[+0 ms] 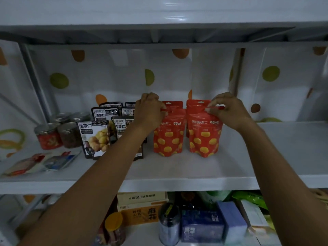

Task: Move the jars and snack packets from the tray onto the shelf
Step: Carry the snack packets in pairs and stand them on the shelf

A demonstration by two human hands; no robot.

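Note:
Two red snack packets with yellow spots stand upright on the white shelf. My left hand pinches the top of the left red packet. The top edge of the right red packet is held by my right hand. More red packets stand behind each of them. Several black-and-white chestnut packets stand to the left of my left arm. At the shelf's far left are several jars with metal lids. No tray is in view.
Flat wrapped packets lie at the shelf's front left. The shelf's right part shows bare white surface. A spotted white sheet backs the shelf. The lower shelf holds boxes, a can and green bags.

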